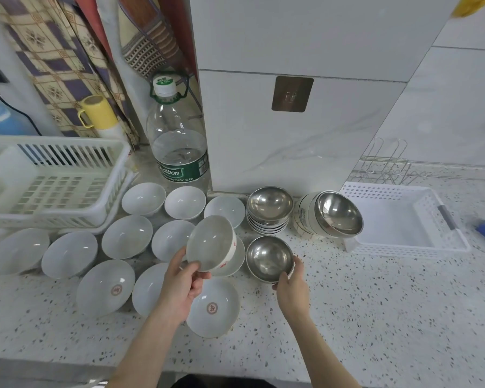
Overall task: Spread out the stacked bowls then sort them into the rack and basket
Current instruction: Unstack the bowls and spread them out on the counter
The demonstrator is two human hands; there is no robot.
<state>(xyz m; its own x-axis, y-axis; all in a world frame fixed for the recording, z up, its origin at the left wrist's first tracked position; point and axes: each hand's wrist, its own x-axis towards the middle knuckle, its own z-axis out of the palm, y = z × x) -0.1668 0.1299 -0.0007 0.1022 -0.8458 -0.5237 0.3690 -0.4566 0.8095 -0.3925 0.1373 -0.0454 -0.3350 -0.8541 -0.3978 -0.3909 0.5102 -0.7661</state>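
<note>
Our left hand pinches the rim of a tilted white bowl lifted above the worktop; our right hand grips a steel bowl resting on it. White bowls lie spread to the left, two bearing red emblems. Behind stand a steel stack and a leaning stack, between a rack and a basket. We read "Cestbon" on the water bottle. Speckled stone, marble wall.

Glossy white ceramic bowls and mirror-bright steel bowls crowd a speckled stone countertop beside a white plastic basket.
</note>
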